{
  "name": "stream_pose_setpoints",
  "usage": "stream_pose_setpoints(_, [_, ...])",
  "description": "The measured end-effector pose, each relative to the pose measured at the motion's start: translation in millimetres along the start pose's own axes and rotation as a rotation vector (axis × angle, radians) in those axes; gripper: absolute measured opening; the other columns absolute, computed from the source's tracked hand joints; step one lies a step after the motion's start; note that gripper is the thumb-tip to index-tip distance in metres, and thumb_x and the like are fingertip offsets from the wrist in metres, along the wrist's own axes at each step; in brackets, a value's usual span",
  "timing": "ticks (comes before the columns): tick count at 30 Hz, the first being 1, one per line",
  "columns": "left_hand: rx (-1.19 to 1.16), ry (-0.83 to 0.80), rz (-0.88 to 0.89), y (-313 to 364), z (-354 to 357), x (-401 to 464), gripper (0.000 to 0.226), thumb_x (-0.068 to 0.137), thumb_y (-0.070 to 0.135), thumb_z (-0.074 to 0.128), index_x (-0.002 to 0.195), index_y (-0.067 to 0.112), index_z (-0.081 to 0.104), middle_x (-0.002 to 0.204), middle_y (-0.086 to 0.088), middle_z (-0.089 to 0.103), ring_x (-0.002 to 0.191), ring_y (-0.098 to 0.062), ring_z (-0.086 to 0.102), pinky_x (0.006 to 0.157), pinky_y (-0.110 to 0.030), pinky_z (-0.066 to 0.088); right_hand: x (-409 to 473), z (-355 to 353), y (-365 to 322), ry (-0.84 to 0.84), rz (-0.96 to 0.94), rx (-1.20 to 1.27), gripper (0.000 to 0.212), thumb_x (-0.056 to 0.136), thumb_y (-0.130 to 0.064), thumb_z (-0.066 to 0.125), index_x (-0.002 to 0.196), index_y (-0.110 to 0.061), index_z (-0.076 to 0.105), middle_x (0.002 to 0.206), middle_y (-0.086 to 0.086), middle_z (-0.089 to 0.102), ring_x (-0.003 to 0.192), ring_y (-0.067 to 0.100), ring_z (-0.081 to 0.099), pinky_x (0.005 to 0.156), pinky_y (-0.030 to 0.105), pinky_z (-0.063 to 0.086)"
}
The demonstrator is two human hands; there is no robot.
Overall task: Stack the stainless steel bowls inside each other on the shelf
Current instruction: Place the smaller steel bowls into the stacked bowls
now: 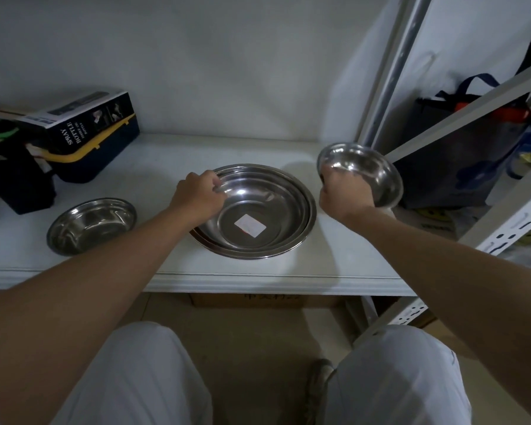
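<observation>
A stack of nested steel bowls [276, 216] sits in the middle of the white shelf [258, 277], with a white sticker in the top bowl. My left hand [198, 194] grips the stack's left rim. My right hand [344, 191] holds a small steel bowl [371, 170] by its near rim, tilted, in the air to the right of the stack. Another small steel bowl [91, 225] rests alone on the shelf at the left.
A spray bottle box [83, 118] lies on a blue and yellow case [105, 154] at the back left, beside dark items [13, 179]. A metal upright [393, 69] and shelf brace [472, 105] stand at the right, with a dark bag [460, 167] behind them.
</observation>
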State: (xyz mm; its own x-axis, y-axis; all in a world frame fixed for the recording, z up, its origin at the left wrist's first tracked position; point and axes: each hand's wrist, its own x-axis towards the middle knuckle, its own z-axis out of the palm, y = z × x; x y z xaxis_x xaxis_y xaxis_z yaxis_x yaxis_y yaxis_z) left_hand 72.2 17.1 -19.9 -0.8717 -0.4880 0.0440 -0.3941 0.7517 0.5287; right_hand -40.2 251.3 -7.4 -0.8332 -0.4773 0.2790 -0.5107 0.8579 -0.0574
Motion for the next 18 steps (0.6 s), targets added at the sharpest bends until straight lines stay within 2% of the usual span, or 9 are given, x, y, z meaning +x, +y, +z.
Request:
stream_pose_setpoints(1, [-0.034,-0.007,0.011,0.7,-2.2,-0.6,0.034,0.093,0.025,0.052,0.122,0.011,0.060,0.122,-0.012,0.063,0.107,-0.030,0.059,0.087,-0.039,0.050,2.4,-3.3,-9.2,0.048,-0.087,0.016,0.025,0.088,-0.010,0.049,0.112,-0.008,0.055,0.096,0.016,0.067,0.088,0.037,0.066,0.077,0.045,0.056])
stream_pose_setpoints(3, [-0.142,-0.030,0.007,6.5,-6.6,-3.8,0.033,0.097,0.026,0.045,0.122,0.011,0.060,0.116,-0.009,0.063,0.102,-0.026,0.058,0.084,-0.035,0.046,4.2,-8.8,-31.5,0.103,-0.263,0.056,0.028,0.087,-0.012,0.050,0.115,-0.011,0.054,0.102,0.014,0.067,0.089,0.037,0.067,0.073,0.040,0.053])
stream_pose_setpoints(5, [-0.367,-0.075,-0.067,15.7,-12.2,-6.3,0.039,0.100,0.037,0.037,0.121,0.013,0.058,0.115,-0.011,0.065,0.100,-0.028,0.063,0.088,-0.038,0.051,4.3,-10.2,-53.9,0.108,-0.449,0.083,0.034,0.088,-0.013,0.050,0.122,-0.014,0.054,0.110,0.012,0.067,0.093,0.034,0.067,0.068,0.035,0.049])
stream_pose_setpoints(7, [-0.622,-0.119,-0.187,23.4,-19.7,-7.5,0.046,0.098,0.047,0.033,0.124,0.015,0.055,0.111,-0.014,0.066,0.095,-0.031,0.071,0.087,-0.041,0.058,2.9,-9.3,-73.3,0.096,-0.615,0.098,0.032,0.087,-0.013,0.050,0.118,-0.015,0.058,0.109,0.009,0.069,0.094,0.031,0.066,0.066,0.034,0.051])
stream_pose_setpoints(9, [-0.710,-0.094,-0.248,22.7,-27.9,-6.1,0.049,0.094,0.050,0.039,0.121,0.011,0.053,0.106,-0.017,0.067,0.083,-0.032,0.076,0.078,-0.042,0.063,-0.3,-10.3,-89.6,0.102,-0.731,0.104,0.027,0.082,-0.010,0.053,0.108,-0.011,0.064,0.097,0.009,0.071,0.088,0.031,0.067,0.058,0.035,0.051])
stream_pose_setpoints(12, [-0.711,-0.015,-0.280,10.2,-34.2,-6.2,0.037,0.093,0.035,0.056,0.119,0.009,0.051,0.108,-0.019,0.066,0.063,-0.031,0.077,0.059,-0.037,0.064,-2.5,-14.0,-103.8,0.112,-0.803,0.105,0.021,0.083,-0.012,0.056,0.102,-0.012,0.066,0.093,0.007,0.071,0.085,0.028,0.066,0.054,0.029,0.041])
stream_pose_setpoints(15, [-0.692,0.034,-0.305,0.0,-35.6,-8.5,0.017,0.096,0.016,0.056,0.111,0.012,0.050,0.108,-0.015,0.061,0.059,-0.027,0.073,0.039,-0.023,0.055,1.9,-18.0,-111.9,0.003,-0.775,0.179,0.037,0.085,-0.041,0.059,0.114,-0.018,0.064,0.111,0.003,0.067,0.105,0.022,0.060,0.072,0.027,0.042])
stream_pose_setpoints(16, [-0.688,0.041,-0.313,-1.7,-35.6,-9.6,0.015,0.096,0.012,0.055,0.109,0.013,0.049,0.108,-0.015,0.060,0.061,-0.026,0.071,0.036,-0.021,0.053,4.8,-19.9,-114.1,-0.046,-0.724,0.245,0.047,0.080,-0.053,0.059,0.113,-0.019,0.064,0.113,0.002,0.066,0.109,0.021,0.056,0.083,0.030,0.043])
stream_pose_setpoints(18, [-0.688,0.049,-0.322,-4.7,-35.4,-10.4,0.015,0.095,0.010,0.055,0.108,0.014,0.048,0.109,-0.016,0.059,0.063,-0.024,0.067,0.034,-0.019,0.051,13.3,-21.9,-115.3,-0.011,-0.560,0.364,0.058,0.075,-0.063,0.054,0.114,-0.021,0.064,0.118,0.002,0.064,0.118,0.024,0.050,0.100,0.039,0.040])
